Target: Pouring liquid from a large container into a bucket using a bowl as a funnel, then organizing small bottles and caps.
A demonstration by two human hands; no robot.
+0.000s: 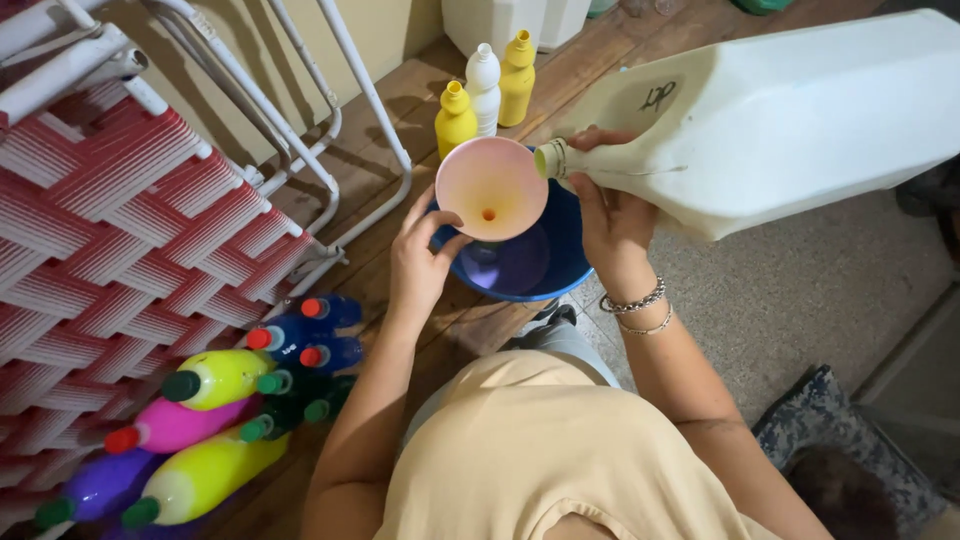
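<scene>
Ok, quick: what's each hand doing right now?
Left hand: fingers closed on the rim of the pink funnel.
Right hand: gripping the neck of the big white jug.

Behind the pink funnel [489,187]: bottle beneath mostly hidden, neck unseen. Right of the funnel: large white jug [790,110] cut off by the frame edge. Left of it: lying bottles [205,470] partly cropped.
</scene>
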